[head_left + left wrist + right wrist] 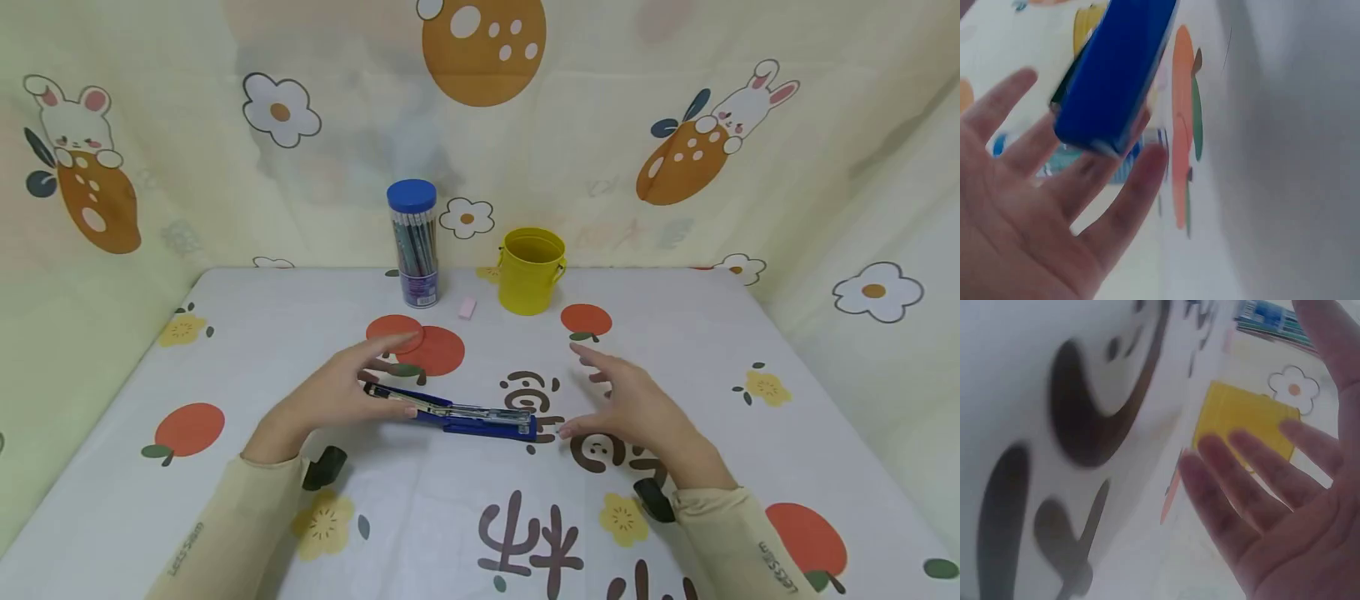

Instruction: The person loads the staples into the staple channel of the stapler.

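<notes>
Between the two hands, over the cloth-covered table, is a long blue stapler, its silver rail uppermost and one end turned toward each hand. Placed lengthwise like this, it probably sits so that both ends fall within easy reach.

At its left end, the left hand is spread wide, the stapler's end within the gap between thumb and forefinger. In the left wrist view the fingers run straight past the stapler without curling round it; whether the thumb actually touches it I cannot tell, nor whether the stapler rests fully on the cloth. Such a loose span seems suited to steadying or freeing it rather than gripping it hard.

Just past the other end, the right hand is also wide, fingers extended, with nothing visible in its grasp; its thumb is near the stapler's tip but appears apart from it. Facing palms suggest the pair are framing the stapler from both sides.

Farther out, beyond the left fingertips, stands a clear pencil tube, its blue lid on, presumably to keep the pencils together. Beyond and inward of the right hand stands a yellow bucket, upright, mouth upward. Between these two, nearer the tube, lies a pink eraser.
</notes>
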{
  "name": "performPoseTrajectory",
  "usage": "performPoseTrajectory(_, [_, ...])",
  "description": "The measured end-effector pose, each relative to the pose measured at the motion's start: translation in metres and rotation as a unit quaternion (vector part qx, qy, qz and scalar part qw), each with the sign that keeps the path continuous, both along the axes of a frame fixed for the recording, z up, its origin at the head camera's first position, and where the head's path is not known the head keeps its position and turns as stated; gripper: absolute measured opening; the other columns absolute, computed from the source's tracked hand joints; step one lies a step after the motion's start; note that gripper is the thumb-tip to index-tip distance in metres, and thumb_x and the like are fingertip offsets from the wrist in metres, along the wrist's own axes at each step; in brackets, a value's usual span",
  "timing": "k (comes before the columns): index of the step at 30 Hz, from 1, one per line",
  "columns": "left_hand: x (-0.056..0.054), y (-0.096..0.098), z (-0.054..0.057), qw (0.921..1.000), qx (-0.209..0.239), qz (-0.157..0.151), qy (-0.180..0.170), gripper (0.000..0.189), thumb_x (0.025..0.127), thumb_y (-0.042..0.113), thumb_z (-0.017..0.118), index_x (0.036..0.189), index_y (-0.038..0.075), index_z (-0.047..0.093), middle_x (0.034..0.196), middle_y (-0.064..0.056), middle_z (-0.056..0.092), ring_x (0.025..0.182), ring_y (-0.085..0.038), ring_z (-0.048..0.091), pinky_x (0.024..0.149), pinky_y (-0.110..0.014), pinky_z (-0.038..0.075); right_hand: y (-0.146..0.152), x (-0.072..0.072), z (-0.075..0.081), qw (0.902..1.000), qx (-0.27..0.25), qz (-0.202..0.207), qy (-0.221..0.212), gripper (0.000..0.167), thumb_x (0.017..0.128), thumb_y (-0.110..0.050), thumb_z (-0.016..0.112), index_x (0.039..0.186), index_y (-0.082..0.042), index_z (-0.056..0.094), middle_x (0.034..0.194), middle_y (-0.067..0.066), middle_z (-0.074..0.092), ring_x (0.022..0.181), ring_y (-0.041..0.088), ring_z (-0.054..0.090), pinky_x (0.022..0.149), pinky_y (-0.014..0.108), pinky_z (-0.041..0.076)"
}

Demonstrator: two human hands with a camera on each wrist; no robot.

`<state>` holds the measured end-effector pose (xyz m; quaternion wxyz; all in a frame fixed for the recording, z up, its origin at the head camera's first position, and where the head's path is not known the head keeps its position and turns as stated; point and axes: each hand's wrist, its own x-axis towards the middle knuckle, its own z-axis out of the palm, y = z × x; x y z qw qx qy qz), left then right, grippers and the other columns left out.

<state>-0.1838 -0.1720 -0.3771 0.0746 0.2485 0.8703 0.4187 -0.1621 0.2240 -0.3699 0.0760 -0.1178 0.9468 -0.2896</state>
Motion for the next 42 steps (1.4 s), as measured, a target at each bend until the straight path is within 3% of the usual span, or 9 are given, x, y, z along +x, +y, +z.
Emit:
performPoseTrajectory(4, [-0.006, -0.007, -0.007, 0.9973, 0.049, -0.019, -0.051, 0.074, 0.081, 0.027, 0.086, 0.147, 0.020, 0.052, 0.141, -0.009, 0.056, 0.115, -0.029, 0.063, 0.093, -0.052, 0.047, 0.000, -0.005, 0.000, 0.9973, -0.063, 0.009, -0.036, 0.099, 0.066, -0.040, 0.095, 0.148, -0.012, 0.049, 0.127, 0.014, 0.063, 0.111, 0.032, 0.061, 0.084, 0.046, 0.054])
performPoseTrajectory(9, [-0.008, -0.015, -0.018, 0.9903, 0.093, -0.026, -0.100, 0.065, 0.082, 0.017, 0.085, 0.140, 0.007, 0.057, 0.135, -0.011, 0.060, 0.113, -0.032, 0.062, 0.092, -0.047, 0.047, -0.001, -0.012, -0.002, 0.9895, -0.116, 0.026, -0.082, 0.078, 0.071, -0.029, 0.094, 0.137, -0.007, 0.059, 0.113, 0.011, 0.065, 0.102, 0.027, 0.063, 0.083, 0.042, 0.055])
performPoseTrajectory(17, [-0.007, -0.029, -0.043, 0.9823, 0.126, -0.043, -0.132, 0.060, 0.083, 0.008, 0.083, 0.138, 0.005, 0.059, 0.132, -0.013, 0.061, 0.115, -0.029, 0.059, 0.092, -0.033, 0.048, -0.003, -0.014, -0.014, 0.9781, -0.139, 0.056, -0.144, 0.069, 0.071, -0.023, 0.094, 0.131, -0.005, 0.065, 0.105, 0.009, 0.066, 0.094, 0.023, 0.066, 0.081, 0.038, 0.055])
performPoseTrajectory(23, [-0.009, -0.032, -0.050, 0.9757, 0.154, -0.051, -0.147, 0.059, 0.082, 0.005, 0.083, 0.136, 0.001, 0.058, 0.132, -0.016, 0.060, 0.106, -0.030, 0.060, 0.086, -0.029, 0.052, 0.001, -0.017, -0.019, 0.9802, -0.130, 0.061, -0.136, 0.062, 0.069, -0.022, 0.095, 0.124, -0.008, 0.071, 0.103, 0.007, 0.067, 0.093, 0.022, 0.065, 0.083, 0.037, 0.053])
performPoseTrajectory(33, [-0.011, -0.033, -0.048, 0.9826, 0.133, -0.026, -0.127, 0.051, 0.082, 0.011, 0.085, 0.129, 0.008, 0.065, 0.126, -0.009, 0.063, 0.088, -0.027, 0.052, 0.069, -0.026, 0.041, 0.000, -0.021, -0.023, 0.9852, -0.102, 0.045, -0.130, 0.042, 0.069, -0.023, 0.095, 0.105, -0.009, 0.079, 0.091, 0.001, 0.072, 0.083, 0.020, 0.063, 0.079, 0.035, 0.052])
performPoseTrajectory(42, [-0.011, -0.032, -0.048, 0.9766, 0.142, -0.013, -0.160, 0.048, 0.082, 0.012, 0.085, 0.126, 0.006, 0.067, 0.121, -0.013, 0.066, 0.099, -0.029, 0.059, 0.081, -0.027, 0.050, 0.002, -0.020, -0.026, 0.9894, -0.081, 0.047, -0.111, 0.025, 0.068, -0.024, 0.095, 0.088, -0.016, 0.081, 0.079, -0.001, 0.069, 0.076, 0.021, 0.060, 0.073, 0.037, 0.049])
